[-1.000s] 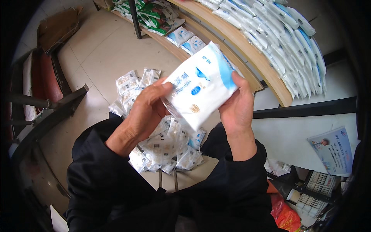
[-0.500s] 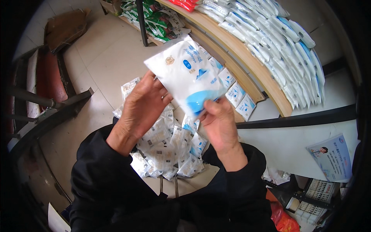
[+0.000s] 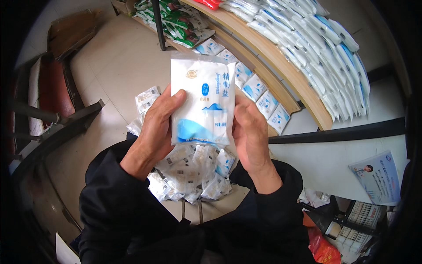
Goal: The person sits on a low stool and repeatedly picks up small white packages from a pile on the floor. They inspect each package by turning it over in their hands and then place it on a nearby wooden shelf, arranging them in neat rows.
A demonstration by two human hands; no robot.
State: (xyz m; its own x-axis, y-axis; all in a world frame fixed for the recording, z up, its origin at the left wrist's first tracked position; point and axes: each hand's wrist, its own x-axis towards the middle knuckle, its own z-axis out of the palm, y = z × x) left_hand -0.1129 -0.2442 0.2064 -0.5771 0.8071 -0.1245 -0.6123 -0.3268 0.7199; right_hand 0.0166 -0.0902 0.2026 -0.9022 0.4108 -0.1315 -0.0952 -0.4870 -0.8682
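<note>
A white plastic salt bag with blue printing stands upright in front of me, its printed front facing me. My left hand grips its left edge, the thumb lying on the front. At the right edge my right hand holds the same bag, the fingers partly hidden behind it. Below, a heap of similar small white bags lies between my knees, partly covered by my hands and the held bag.
On the lower shelf to the right stands a row of white and blue bags. Larger white bags overlap on the wooden shelf above. Green bags lie farther back. A black metal frame is at left, a printed card at right.
The salt bag has turned from tilted to upright and come slightly nearer. My left hand has closed on its left edge; my right hand has shifted from its lower corner up its right side.
</note>
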